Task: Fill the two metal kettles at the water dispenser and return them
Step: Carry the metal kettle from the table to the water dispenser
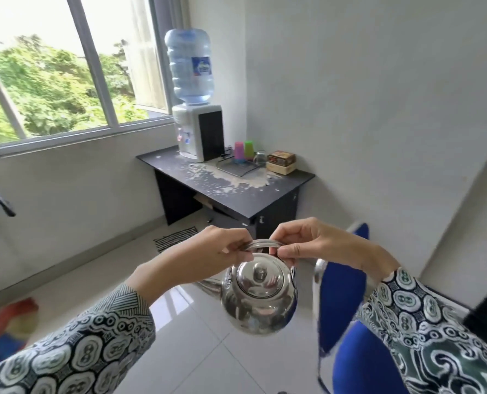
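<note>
A shiny metal kettle (259, 297) with its lid on hangs in the air in front of me, spout pointing left. Both hands grip its arched handle: my left hand (208, 251) holds the left end, my right hand (313, 243) the right end. The white water dispenser (198, 135) with a blue bottle (189, 66) on top stands on the far end of a dark desk (250, 194) by the window, well ahead of the kettle. Only one kettle is in view.
A blue chair (341, 302) stands close on my right. On the desk sit a dish tray (236, 169), pink and green cups (243, 149), a glass (260, 158) and a box (281, 162). A striped mat (175, 237) lies on the tiled floor.
</note>
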`<action>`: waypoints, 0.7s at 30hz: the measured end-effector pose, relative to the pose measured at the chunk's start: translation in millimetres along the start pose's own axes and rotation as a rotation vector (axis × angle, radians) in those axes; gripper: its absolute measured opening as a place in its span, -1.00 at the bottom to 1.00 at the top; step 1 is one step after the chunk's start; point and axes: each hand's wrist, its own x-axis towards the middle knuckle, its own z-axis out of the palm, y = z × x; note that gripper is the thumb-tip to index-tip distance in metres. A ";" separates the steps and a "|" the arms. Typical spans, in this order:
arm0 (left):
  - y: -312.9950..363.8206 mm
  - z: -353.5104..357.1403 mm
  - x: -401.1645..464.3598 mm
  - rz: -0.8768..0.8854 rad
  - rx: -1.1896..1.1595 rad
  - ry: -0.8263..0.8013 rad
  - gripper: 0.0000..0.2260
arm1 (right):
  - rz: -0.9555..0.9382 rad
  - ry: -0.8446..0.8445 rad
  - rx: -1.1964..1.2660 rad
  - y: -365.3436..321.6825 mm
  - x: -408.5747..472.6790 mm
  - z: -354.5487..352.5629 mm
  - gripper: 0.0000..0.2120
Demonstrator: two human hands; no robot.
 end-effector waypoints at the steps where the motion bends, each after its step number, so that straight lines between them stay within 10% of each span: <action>1: -14.5 -7.8 1.2 -0.015 -0.013 0.013 -0.90 | -0.012 -0.007 -0.005 0.4 18.9 -0.4 -0.87; 21: -278.4 -112.8 180.2 -0.142 -0.024 0.299 -0.82 | -0.149 0.057 -0.031 45.0 347.3 -154.8 -0.86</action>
